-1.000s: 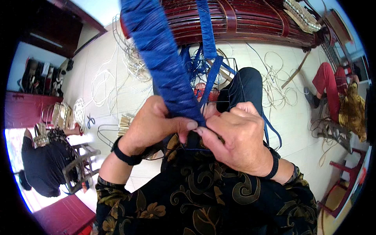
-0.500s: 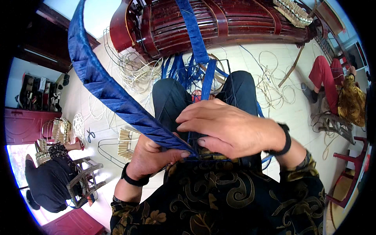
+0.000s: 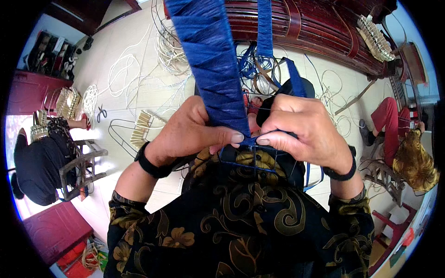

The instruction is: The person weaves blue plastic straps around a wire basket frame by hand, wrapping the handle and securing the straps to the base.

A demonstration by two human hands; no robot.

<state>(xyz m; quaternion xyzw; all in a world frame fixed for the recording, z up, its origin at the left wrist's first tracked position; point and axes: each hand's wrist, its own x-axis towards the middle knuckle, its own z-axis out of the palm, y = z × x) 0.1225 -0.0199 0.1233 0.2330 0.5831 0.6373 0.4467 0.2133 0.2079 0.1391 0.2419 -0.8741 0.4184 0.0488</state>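
Observation:
A wide blue pleated strip (image 3: 204, 60) rises from my lap toward the upper edge. Its lower end meets a blue-edged wire frame (image 3: 252, 166) with open squares, held over my lap. My left hand (image 3: 190, 134) is closed, its thumb pressing the strip's lower end against the frame's far edge. Just beside it my right hand (image 3: 301, 127) pinches a bit of blue material at the same edge; its fingertips are partly hidden. A narrower blue band (image 3: 294, 76) runs down behind my right hand.
A dark red wooden bench (image 3: 320, 37) stands ahead. Pale cord coils (image 3: 174, 51) lie on the tiled floor, with scissors (image 3: 102, 112) at left. A person in black (image 3: 41, 162) sits left; another with red trousers (image 3: 387, 125) sits right. A woven piece (image 3: 141, 127) lies near my left arm.
The wide strip has swung from a leftward slant to nearly upright. My right hand has lowered from above the frame to a pinch at its edge. The head view has shifted.

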